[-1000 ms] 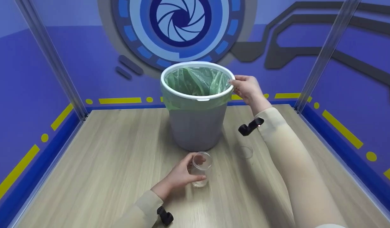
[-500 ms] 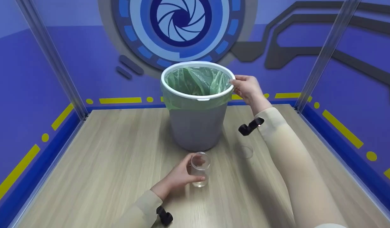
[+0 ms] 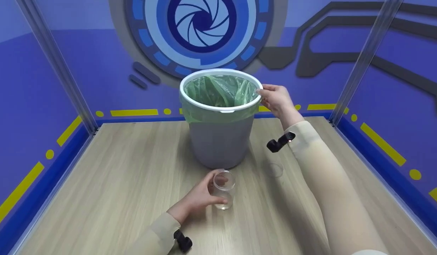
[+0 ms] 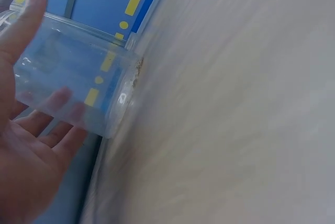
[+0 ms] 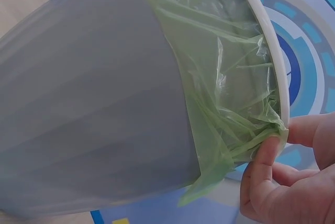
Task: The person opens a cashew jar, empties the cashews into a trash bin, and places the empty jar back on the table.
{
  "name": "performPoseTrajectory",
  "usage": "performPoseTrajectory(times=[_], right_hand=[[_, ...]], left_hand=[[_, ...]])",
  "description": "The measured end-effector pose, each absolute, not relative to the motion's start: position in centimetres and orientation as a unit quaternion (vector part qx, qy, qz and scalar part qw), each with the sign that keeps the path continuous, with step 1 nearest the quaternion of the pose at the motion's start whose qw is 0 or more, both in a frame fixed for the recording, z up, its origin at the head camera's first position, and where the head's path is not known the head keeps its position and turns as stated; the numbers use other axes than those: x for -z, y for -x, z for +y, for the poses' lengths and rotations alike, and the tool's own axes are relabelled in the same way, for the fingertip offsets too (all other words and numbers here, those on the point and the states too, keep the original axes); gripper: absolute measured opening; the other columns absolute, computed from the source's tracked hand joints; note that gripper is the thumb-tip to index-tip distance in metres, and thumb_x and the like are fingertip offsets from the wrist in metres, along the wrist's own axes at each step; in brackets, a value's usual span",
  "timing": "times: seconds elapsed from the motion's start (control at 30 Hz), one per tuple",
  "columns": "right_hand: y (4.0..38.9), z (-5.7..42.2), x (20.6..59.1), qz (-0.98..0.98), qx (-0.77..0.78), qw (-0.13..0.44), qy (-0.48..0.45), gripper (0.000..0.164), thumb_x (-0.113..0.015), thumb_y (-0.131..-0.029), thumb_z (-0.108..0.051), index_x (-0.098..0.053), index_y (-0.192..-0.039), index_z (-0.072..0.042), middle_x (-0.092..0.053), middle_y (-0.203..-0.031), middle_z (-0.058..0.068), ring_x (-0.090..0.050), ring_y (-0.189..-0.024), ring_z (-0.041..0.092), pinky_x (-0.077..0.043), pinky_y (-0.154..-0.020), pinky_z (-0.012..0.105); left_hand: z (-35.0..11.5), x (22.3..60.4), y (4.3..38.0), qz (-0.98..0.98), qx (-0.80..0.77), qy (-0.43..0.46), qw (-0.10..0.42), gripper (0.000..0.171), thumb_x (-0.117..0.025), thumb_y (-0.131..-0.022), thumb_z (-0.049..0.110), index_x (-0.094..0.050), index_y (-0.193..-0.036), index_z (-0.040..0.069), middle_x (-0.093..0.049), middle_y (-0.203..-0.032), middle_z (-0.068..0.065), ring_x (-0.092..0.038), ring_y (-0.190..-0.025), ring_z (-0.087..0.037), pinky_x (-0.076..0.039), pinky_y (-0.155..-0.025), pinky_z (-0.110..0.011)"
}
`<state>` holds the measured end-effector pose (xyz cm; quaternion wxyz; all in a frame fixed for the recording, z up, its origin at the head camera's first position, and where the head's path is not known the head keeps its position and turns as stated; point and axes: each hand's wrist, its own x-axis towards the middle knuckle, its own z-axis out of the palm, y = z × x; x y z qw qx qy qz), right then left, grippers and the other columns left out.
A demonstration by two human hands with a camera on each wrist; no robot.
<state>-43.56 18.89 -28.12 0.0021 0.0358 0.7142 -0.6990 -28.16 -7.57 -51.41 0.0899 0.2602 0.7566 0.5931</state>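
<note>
My left hand [image 3: 200, 194] wraps round a clear plastic jar [image 3: 224, 191] standing on the table in front of the bin. Its thumb lies along the near side, and several fingers show through the clear wall of the jar [image 4: 78, 72] in the left wrist view. Behind it stands a grey trash bin [image 3: 220, 145] with a white rim, lined with a green bag [image 3: 218, 90] folded down over the outside. At the right of that rim, my right hand [image 3: 276, 99] pinches edge and bag between thumb and fingers; the right wrist view shows the bag [image 5: 225, 88] bunched there.
A thin clear round disc [image 3: 275, 170], like a jar lid, lies flat on the wooden table [image 3: 140, 170] right of the bin. Blue printed panels [image 3: 87, 71] close off the back and both sides, with metal posts at the corners.
The jar's top has shifted very slightly left in the left hand. The right hand and the bin stay where they were.
</note>
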Motion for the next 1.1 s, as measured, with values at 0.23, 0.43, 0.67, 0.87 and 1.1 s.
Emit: performPoseTrajectory(times=[0.23,0.43,0.67,0.87,1.1], right_hand=[[43.5,19.0,28.4,0.703,0.711,0.004,-0.033,0.051,-0.062,-0.102,-0.013,-0.05,-0.15,-0.001,-0.059,-0.137,0.013,-0.063,-0.091,0.009,-0.055,-0.075,0.014],[43.6,19.2,28.9,0.674,0.738,0.012,-0.015,0.053,-0.06,-0.104,-0.014,-0.045,-0.153,-0.001,-0.054,-0.148,0.015,-0.064,-0.099,0.01,-0.055,-0.078,0.014],[43.9,19.7,29.9,0.683,0.73,-0.002,0.033,0.054,-0.057,-0.106,-0.02,-0.042,-0.154,0.0,-0.052,-0.148,0.016,-0.064,-0.11,0.015,-0.056,-0.083,0.015],[44.3,20.6,31.7,0.778,0.616,-0.078,0.099,0.056,-0.051,-0.107,-0.038,-0.047,-0.152,-0.005,-0.059,-0.134,0.014,-0.065,-0.101,0.014,-0.058,-0.083,0.023],[44.7,22.3,33.7,0.873,0.402,-0.235,0.144,0.061,-0.046,-0.109,-0.04,-0.038,-0.157,-0.004,-0.05,-0.139,0.023,-0.055,-0.123,0.034,-0.048,-0.105,0.046]], left_hand=[[-9.5,50.6,28.7,0.744,-0.601,-0.28,0.078,0.105,-0.074,-0.084,0.062,-0.027,-0.158,0.004,-0.054,-0.148,-0.022,-0.051,-0.139,-0.043,-0.038,-0.118,-0.056],[-11.5,49.3,29.6,0.754,-0.599,-0.269,0.035,0.091,-0.061,-0.096,0.058,-0.026,-0.158,0.0,-0.054,-0.148,-0.023,-0.05,-0.14,-0.042,-0.038,-0.117,-0.056],[-14.2,47.0,30.9,0.801,-0.568,-0.189,-0.022,0.065,-0.06,-0.105,0.028,-0.03,-0.158,0.004,-0.055,-0.149,-0.019,-0.053,-0.138,-0.039,-0.039,-0.117,-0.054],[-16.7,44.7,32.3,0.815,-0.56,-0.132,-0.063,0.062,-0.06,-0.105,0.025,-0.033,-0.158,0.009,-0.054,-0.149,-0.016,-0.05,-0.14,-0.032,-0.036,-0.12,-0.053],[-19.6,42.2,33.9,0.856,-0.5,-0.095,-0.095,0.081,-0.064,-0.1,0.046,-0.024,-0.162,0.011,-0.044,-0.156,-0.015,-0.04,-0.146,-0.033,-0.03,-0.123,-0.052]])
